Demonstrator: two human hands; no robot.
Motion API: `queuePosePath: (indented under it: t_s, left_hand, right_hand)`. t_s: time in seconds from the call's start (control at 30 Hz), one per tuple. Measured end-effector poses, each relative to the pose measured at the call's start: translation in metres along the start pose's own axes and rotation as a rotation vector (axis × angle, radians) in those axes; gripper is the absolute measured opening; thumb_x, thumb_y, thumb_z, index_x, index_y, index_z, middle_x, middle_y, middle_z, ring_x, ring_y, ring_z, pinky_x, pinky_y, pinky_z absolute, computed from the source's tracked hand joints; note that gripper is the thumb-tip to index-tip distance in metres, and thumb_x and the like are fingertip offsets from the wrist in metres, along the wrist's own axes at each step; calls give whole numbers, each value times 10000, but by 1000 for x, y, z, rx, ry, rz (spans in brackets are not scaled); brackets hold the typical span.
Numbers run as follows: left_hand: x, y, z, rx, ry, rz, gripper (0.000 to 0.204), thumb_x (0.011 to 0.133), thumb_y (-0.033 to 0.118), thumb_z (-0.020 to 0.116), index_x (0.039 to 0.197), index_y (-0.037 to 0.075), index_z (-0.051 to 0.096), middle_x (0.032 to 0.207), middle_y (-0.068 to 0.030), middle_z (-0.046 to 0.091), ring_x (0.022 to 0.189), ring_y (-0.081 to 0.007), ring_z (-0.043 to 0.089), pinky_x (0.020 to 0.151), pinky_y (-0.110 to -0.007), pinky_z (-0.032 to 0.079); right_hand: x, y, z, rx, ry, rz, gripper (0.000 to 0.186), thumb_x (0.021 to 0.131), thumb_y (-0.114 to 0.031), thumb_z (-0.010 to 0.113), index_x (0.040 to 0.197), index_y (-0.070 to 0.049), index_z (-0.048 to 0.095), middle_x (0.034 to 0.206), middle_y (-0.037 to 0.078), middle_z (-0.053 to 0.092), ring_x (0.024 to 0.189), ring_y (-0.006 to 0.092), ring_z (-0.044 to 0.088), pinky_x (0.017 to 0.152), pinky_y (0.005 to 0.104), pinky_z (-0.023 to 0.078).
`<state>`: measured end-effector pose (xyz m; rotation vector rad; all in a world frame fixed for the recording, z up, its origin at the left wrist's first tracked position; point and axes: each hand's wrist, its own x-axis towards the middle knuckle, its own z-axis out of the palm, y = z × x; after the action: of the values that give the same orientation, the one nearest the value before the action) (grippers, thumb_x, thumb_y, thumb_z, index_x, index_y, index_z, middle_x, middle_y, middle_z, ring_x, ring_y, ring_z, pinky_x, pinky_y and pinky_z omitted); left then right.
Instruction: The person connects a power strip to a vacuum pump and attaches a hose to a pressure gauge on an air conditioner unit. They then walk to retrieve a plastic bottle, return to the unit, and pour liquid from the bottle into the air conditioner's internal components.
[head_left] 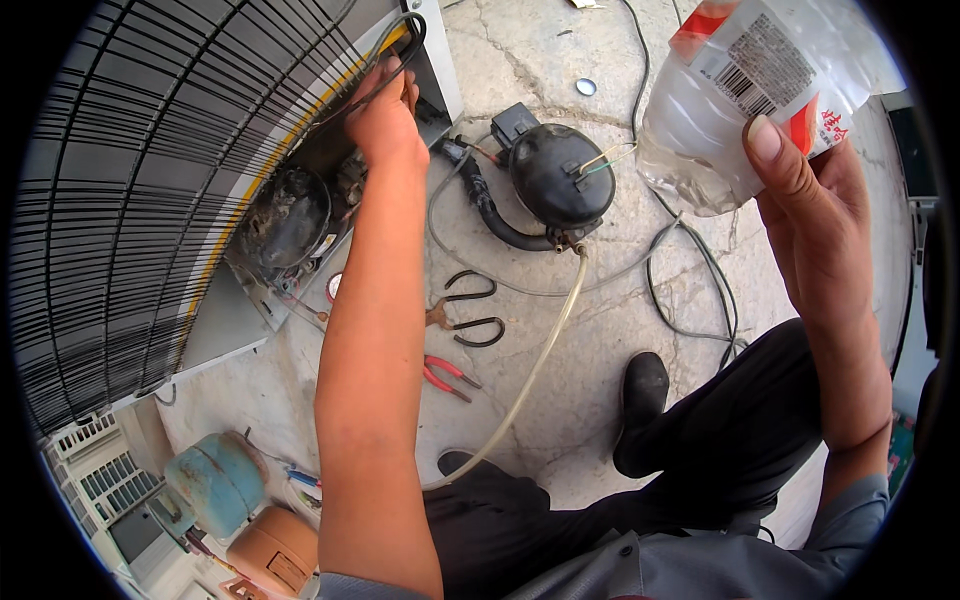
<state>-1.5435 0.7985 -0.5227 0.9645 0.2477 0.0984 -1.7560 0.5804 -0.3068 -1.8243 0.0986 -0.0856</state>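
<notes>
My right hand grips a clear plastic bottle with a red and white label, the thumb pressed on its side. A little clear liquid seems to lie at the bottle's lower end. On the far left, my left hand reaches to the edge of the refrigerator's back, by the compressor bay. Its fingers are curled beside a dark looped cable; what they hold is hidden. Below that hand, a dirty black compressor sits inside the bay. A loose black compressor stands on the floor between my arms.
A black wire condenser grid covers the refrigerator's back. Pale tubing runs from the loose compressor toward my legs. Black-handled scissors, red-handled pliers and a black cable lie on the floor. A blue tank stands lower left.
</notes>
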Motion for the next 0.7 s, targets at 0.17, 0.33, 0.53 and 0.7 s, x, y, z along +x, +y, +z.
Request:
queuePosePath:
  t_s: [0.17, 0.33, 0.53, 0.7]
  left_hand:
    - [7, 0, -7, -87, -109, 41, 186, 918, 88, 672, 1088, 17, 656, 928, -44, 648, 778, -139, 624, 664, -241, 509]
    - [15, 0, -11, -80, -197, -14, 137, 921, 110, 680, 1044, 51, 674, 922, -13, 652, 772, -137, 628, 656, -242, 523]
    - [12, 1, -14, 3, -165, -8, 156, 929, 33, 639, 1085, 29, 630, 955, -61, 648, 807, -196, 643, 668, -295, 542]
    - [6, -6, -26, 116, -160, -14, 165, 940, 85, 650, 1085, 8, 644, 976, -95, 698, 827, -170, 671, 682, -262, 553]
  right_hand:
    - [0, -3, -2, -6, -15, 25, 622, 957, -382, 634, 1370, 42, 443, 1291, 148, 574, 1231, 245, 545, 1085, 388, 384]
    - [-1, -2, -2, -11, -20, 45, 625, 954, -397, 635, 1362, 42, 458, 1278, 150, 586, 1218, 240, 554, 1080, 384, 388]
    - [10, 12, 3, -1, -19, -3, 587, 959, -394, 630, 1349, 20, 480, 1249, 139, 601, 1187, 221, 576, 1056, 382, 412]
    - [17, 18, 6, 13, -22, 2, 574, 961, -390, 629, 1349, 8, 483, 1235, 132, 609, 1168, 214, 589, 1039, 383, 429]
